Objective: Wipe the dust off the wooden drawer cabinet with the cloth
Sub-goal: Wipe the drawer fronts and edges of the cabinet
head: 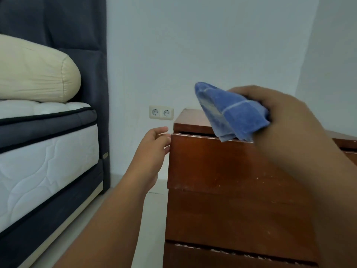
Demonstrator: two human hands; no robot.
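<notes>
Blue terry cloth (231, 111) is bunched up in the right hand (278, 117), fingers closed around the back of it so the loose folded end droops down and to the left — that hanging corner sits right over the top front edge of the wooden drawer cabinet (228, 182), about at the gap above the top drawer front. Can't tell for sure if it's touching the wood or just hovering a hair above.

So the thing that matters: the cabinet top lies below and a bit beyond the cloth, and its long edge runs left to right across the view. The right hand is clearly the nearer one for wiping (it's the one with the cloth anyway). My guess is the next move is just down and then along that edge.

The left hand (154, 146) holds nothing — fingers loosely curled, tips right at the cabinet's left front corner, maybe steadying it.

Counts: one cloth, one cabinet with three drawer fronts visible, two hands, one double wall socket (161, 112), one pillow (36, 72) on the bed (48, 151).
</notes>
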